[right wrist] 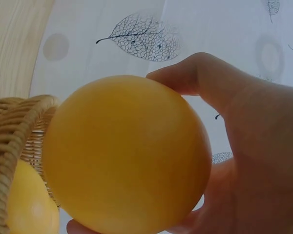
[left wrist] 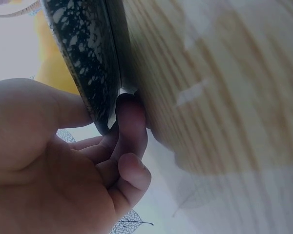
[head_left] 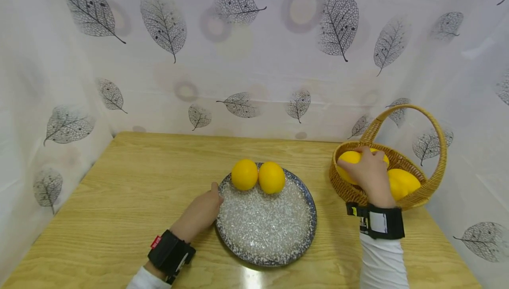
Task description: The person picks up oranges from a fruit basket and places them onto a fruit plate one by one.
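My left hand (head_left: 203, 209) grips the left rim of a round speckled plate (head_left: 266, 231), grey-white with a dark blue edge. In the left wrist view the thumb lies over the rim and fingers (left wrist: 132, 126) are curled beneath it, close to the tabletop. Two oranges (head_left: 244, 174) sit side by side at the plate's far edge. On the right, my right hand (head_left: 373, 174) is at the wicker basket (head_left: 338, 187) and holds another orange (right wrist: 127, 151), thumb and fingers spread around it. Part of this orange is behind the hand in the head view.
More yellow fruit (head_left: 403, 183) lies in the basket, whose tall arched handle (head_left: 441, 147) rises on its right side. The wooden table (head_left: 131, 192) stretches around the plate. A white curtain (head_left: 254, 59) with leaf prints hangs behind and along both sides.
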`<action>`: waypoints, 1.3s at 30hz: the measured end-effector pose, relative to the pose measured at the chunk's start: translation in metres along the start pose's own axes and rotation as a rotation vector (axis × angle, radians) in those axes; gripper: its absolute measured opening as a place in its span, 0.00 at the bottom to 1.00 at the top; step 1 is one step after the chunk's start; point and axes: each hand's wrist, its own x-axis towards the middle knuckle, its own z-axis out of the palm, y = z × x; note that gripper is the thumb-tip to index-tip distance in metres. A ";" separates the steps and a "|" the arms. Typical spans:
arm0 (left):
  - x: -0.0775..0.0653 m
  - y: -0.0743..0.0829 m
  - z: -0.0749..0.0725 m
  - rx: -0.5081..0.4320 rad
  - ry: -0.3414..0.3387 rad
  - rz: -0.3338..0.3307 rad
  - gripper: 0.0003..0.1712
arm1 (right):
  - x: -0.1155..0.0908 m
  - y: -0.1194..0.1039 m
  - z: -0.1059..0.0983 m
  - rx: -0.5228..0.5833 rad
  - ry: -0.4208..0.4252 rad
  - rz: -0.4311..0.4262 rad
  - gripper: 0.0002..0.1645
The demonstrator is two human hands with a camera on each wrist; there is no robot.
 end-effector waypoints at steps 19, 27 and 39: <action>-0.003 0.001 -0.001 0.004 0.013 0.001 0.30 | -0.005 -0.022 0.006 -0.010 -0.079 -0.093 0.46; -0.003 0.002 -0.002 0.009 0.014 0.009 0.30 | -0.008 -0.032 0.014 0.025 -0.101 -0.115 0.45; -0.003 0.004 -0.003 0.000 0.015 0.005 0.30 | -0.007 -0.047 0.033 0.063 -0.145 -0.165 0.42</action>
